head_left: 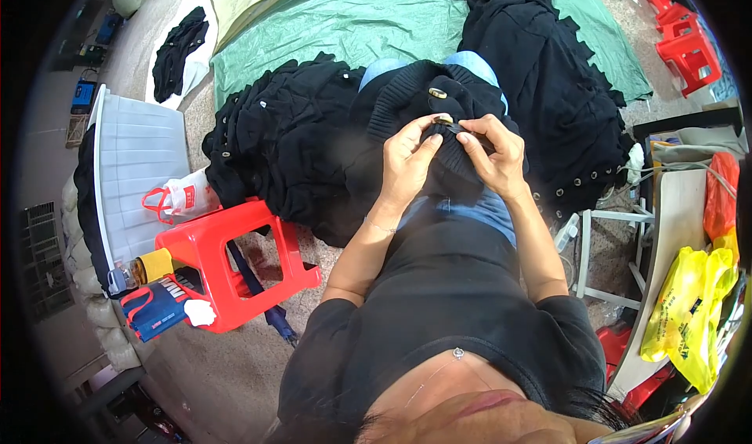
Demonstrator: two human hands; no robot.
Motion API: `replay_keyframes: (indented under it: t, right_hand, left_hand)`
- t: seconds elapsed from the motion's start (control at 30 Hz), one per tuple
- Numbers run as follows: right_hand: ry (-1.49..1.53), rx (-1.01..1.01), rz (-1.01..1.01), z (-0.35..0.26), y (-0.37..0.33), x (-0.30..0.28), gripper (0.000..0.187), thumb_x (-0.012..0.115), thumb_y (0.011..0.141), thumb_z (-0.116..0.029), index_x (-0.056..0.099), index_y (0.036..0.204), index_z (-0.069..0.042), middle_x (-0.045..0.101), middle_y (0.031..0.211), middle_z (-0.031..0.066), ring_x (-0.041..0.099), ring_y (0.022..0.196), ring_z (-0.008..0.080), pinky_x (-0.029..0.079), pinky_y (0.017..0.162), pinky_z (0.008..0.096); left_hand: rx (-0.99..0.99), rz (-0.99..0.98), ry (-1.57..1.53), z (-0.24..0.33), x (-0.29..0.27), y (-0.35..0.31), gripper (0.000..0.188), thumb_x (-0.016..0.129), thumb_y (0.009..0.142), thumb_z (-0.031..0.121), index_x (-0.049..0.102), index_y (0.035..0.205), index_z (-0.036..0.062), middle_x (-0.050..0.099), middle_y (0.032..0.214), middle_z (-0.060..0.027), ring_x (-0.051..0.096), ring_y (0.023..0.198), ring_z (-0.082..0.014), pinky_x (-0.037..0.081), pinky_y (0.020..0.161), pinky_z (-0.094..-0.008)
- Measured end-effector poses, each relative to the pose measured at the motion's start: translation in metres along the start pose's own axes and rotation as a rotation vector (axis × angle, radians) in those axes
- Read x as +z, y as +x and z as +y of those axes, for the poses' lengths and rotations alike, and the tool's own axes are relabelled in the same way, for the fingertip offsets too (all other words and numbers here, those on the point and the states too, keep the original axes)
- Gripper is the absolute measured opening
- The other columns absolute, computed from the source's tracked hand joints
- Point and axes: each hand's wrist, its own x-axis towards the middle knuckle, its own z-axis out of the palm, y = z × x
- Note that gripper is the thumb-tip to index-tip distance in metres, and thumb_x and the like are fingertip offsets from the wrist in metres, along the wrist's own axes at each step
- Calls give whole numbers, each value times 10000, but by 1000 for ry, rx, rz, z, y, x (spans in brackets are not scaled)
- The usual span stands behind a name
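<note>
Across my lap lies a black knit garment (pixel 392 103) with ribbed sections and gold-rimmed buttons. My left hand (pixel 407 159) pinches its ribbed edge beside a button (pixel 444 119), thumb and forefinger closed. From the other side, my right hand (pixel 499 155) has its fingertips closed on the same edge, close to that button. A second button (pixel 437 94) shows on the cloth just beyond my fingers. The fingertips cover the exact spot where they grip, so I cannot tell whether the button is through a buttonhole.
Piles of black buttoned garments lie left (pixel 286 119) and right (pixel 540 76), partly over a green sheet (pixel 345 32). A red stool (pixel 243 268) holding a jar and blue bag stands left, by a pale plastic bin (pixel 145 142). A yellow bag (pixel 685 311) rests on a board at right.
</note>
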Motion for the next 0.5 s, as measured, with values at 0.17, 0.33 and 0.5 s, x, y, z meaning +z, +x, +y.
replay_keyframes:
  t: [0.17, 0.33, 0.5]
  right_hand:
    - [-103, -110, -5, -2, 4, -1, 147, 753, 795, -88, 686, 901, -11, 638, 738, 66, 617, 584, 167, 461, 526, 267]
    - [-126, -103, -21, -4, 4, -1, 145, 755, 794, -93, 687, 897, -16, 640, 740, 64, 624, 589, 169, 463, 527, 268]
    - [-111, -101, -12, -5, 5, 0, 148, 757, 788, -90, 686, 897, -18, 639, 741, 65, 623, 591, 173, 463, 527, 269]
  left_hand:
    - [-13, -8, -22, 1, 1, 0, 281, 548, 935, -32, 591, 1207, -84, 647, 1130, -84, 601, 1028, -114, 471, 932, -239]
    - [-50, -7, -66, 3, 0, -2, 289, 546, 939, -26, 584, 1220, -84, 644, 1137, -88, 601, 1039, -118, 470, 939, -241]
    - [-51, 7, -94, 4, 1, -3, 291, 545, 940, -25, 584, 1224, -77, 643, 1134, -90, 604, 1033, -118, 473, 934, -240]
